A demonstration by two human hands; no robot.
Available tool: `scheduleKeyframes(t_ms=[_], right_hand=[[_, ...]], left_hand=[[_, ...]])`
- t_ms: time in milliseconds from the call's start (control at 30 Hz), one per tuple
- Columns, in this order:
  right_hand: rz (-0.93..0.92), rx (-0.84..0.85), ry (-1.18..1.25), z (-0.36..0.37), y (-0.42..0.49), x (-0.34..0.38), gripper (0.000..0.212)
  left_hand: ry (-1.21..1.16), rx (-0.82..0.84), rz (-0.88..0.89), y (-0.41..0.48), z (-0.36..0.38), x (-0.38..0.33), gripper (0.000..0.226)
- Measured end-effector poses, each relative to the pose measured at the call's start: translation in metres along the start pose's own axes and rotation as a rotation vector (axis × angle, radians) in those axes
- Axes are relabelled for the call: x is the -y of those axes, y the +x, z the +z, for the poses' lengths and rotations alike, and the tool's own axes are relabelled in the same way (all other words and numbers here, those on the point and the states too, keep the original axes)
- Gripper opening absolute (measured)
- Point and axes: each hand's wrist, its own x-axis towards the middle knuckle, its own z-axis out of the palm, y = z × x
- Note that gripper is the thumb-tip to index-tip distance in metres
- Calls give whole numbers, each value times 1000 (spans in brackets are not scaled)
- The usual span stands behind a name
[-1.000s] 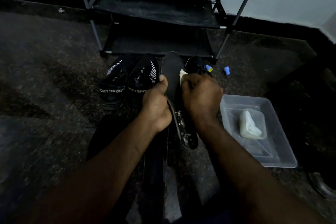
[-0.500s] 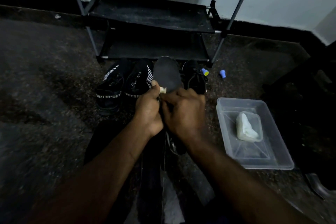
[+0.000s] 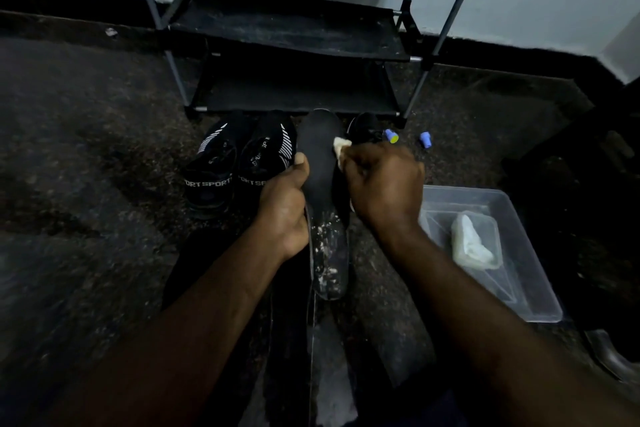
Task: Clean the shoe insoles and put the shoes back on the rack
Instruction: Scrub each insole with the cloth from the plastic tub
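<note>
- Insole (image 3: pixel 322 180), dark and long, in the middle of the view, toe end far, heel end near, raised above the dark speckled floor (image 3: pixel 86 184) in front of the rack; pale flecks scattered over the near heel half, far half plain dark.
- Left hand (image 3: pixel 285 208) gripping the insole's left edge about halfway along, thumb laid over the top face, fingers curled underneath and out of sight.
- Right hand (image 3: pixel 381 184) closed in a fist around a small pale cloth (image 3: pixel 341 146); cloth poking out at the far left of the knuckles and touching the insole's right edge near the toe end.
- Bare forearms reaching in from the near edge, dark-clothed legs beneath them.
- Two black shoes with white stripes and white SPORT lettering, side by side on the floor just left of the insole: left striped shoe (image 3: pixel 211 166) in full view, right striped shoe (image 3: pixel 266 156) partly behind the left hand.
- Third shoe (image 3: pixel 363 125), black, just beyond the right hand, mostly hidden.
- Two small blue caps on the floor right of the third shoe: yellow-topped cap (image 3: pixel 391 137) and plain blue cap (image 3: pixel 425 140).
- Shoe rack (image 3: pixel 287 28), black shelves on grey poles, at the far side against a pale wall, pale dust marks on the upper visible shelf.
- Clear plastic tray (image 3: pixel 519 288) on the floor to the right of the right forearm, with a pale crumpled wad (image 3: pixel 472 246) inside.
</note>
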Motion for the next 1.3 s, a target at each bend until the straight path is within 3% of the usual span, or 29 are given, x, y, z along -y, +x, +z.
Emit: scheduleKeyframes(t_ms=[67,233,433,567,733,900,1000,1300], right_hand=[[14,12,85,1,19,-4,30],[44,46,329,-3,19,-6,16],[-98,85,256,2,-16,-7,11],[-146,10,154,-3,1,-9,13],[-216,-11,30,-4,7,-7,16],[-233,94,116,-5,-52,-6,10],[-194,138,256,-10,-83,8,10],[207,152,591,-12,-78,7,14]], left_hand=[[71,-2,59,1,-3,-4,44],[117,59,69,3,-9,-10,38],[62,169,-108,-5,-9,-13,55],[54,229,-158,-2,-12,-16,59],[85,225,-139,0,-14,-17,57],[87,191,-94,-1,-13,-17,60],[67,175,-72,1,-13,-19,62],[32,252,-82,-4,-11,-24,61]])
